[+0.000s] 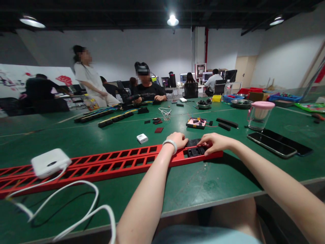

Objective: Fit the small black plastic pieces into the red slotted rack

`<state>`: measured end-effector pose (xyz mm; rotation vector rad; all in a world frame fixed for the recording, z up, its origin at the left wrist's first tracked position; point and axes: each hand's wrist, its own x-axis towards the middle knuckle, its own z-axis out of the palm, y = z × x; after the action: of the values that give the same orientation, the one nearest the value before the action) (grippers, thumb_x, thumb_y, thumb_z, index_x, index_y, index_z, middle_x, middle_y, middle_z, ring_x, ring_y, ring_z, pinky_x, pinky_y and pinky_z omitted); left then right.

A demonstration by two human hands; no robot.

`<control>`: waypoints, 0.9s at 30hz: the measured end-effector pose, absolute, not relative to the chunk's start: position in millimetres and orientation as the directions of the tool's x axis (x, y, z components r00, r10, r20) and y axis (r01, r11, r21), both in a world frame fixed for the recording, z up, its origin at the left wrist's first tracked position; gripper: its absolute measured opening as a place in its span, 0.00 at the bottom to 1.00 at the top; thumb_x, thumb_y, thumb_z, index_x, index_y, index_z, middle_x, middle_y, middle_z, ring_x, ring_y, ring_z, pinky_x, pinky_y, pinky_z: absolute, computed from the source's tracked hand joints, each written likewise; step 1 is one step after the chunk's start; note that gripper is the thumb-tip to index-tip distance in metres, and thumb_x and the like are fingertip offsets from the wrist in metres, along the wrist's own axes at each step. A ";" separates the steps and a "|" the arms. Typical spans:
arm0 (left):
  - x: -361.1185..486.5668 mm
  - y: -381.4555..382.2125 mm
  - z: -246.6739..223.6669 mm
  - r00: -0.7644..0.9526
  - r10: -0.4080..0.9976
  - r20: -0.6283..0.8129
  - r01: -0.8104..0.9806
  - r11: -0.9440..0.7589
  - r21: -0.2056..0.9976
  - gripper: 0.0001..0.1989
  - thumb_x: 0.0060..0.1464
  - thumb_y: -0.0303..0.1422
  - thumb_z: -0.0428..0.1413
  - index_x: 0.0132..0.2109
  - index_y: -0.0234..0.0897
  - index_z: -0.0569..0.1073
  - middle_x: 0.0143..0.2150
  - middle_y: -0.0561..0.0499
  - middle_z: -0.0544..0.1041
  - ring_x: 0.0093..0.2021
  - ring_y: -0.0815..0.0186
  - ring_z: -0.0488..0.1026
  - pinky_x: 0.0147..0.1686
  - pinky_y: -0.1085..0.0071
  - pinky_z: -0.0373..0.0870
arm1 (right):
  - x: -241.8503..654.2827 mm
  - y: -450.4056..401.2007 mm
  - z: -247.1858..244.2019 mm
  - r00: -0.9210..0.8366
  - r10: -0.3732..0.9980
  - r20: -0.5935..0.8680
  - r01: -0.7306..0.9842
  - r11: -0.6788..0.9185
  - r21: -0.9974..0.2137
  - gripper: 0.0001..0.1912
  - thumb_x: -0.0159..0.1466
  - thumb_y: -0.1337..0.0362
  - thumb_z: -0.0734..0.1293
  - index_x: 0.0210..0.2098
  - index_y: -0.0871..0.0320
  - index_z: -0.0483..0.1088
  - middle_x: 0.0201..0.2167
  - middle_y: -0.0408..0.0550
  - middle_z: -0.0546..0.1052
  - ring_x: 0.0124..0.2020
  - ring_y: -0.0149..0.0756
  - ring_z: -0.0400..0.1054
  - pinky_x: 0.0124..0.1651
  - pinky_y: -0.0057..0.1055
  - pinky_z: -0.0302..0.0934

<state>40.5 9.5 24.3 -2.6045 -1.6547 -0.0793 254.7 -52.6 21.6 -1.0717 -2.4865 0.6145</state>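
Note:
A long red slotted frame (pixel 142 164) lies across the table in front of me. Dark socket-like modules (pixel 194 152) sit in slots near its right end. My left hand (pixel 177 139), with a pale bangle at the wrist, is closed over the frame, fingers bent beside a black piece (pixel 193 142) on the far rail. At the right end, my right hand (pixel 214 142) has thumb and fingers curled round a black module at the frame's edge. Its fingers partly hide that module.
A white power adapter (pixel 50 163) with a looping cable rests on the frame's left part. Two phones (pixel 273 144) and a pink-lidded cup (pixel 259 115) stand right. Ahead are a small white charger (pixel 142 138), a wired box (pixel 196 123) and black strips (pixel 226 122). A person (pixel 147 88) sits opposite.

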 end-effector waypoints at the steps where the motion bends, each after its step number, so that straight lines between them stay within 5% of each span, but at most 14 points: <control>1: 40.7 9.1 24.7 0.422 0.904 0.071 0.906 -0.422 -0.017 0.20 0.50 0.48 0.43 0.35 0.41 0.74 0.37 0.48 0.74 0.37 0.62 0.70 0.37 0.71 0.65 | 257.2 -51.9 22.5 -0.651 0.747 0.139 0.582 0.607 -0.541 0.28 0.44 0.53 0.70 0.43 0.57 0.70 0.34 0.46 0.69 0.33 0.33 0.62 0.35 0.27 0.57; 23: 40.8 10.6 23.8 0.453 0.887 0.088 0.892 -0.452 -0.023 0.20 0.49 0.47 0.44 0.34 0.41 0.74 0.35 0.48 0.74 0.35 0.62 0.70 0.35 0.71 0.65 | 261.4 -51.9 20.1 -0.705 0.705 0.073 0.532 0.595 -0.603 0.19 0.50 0.58 0.68 0.41 0.58 0.71 0.41 0.49 0.66 0.40 0.35 0.62 0.45 0.30 0.57; 27: 39.0 10.9 23.2 0.425 0.886 0.184 0.903 -0.429 -0.018 0.18 0.51 0.45 0.43 0.35 0.40 0.73 0.34 0.46 0.73 0.35 0.60 0.70 0.34 0.69 0.65 | 261.5 -49.7 18.6 -0.715 0.691 0.104 0.487 0.599 -0.636 0.20 0.51 0.57 0.66 0.41 0.59 0.71 0.41 0.50 0.67 0.40 0.34 0.63 0.43 0.29 0.58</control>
<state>39.0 10.9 23.2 -2.5538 -1.6109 -0.2231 261.5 -49.7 18.6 -0.9524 -2.4894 0.8414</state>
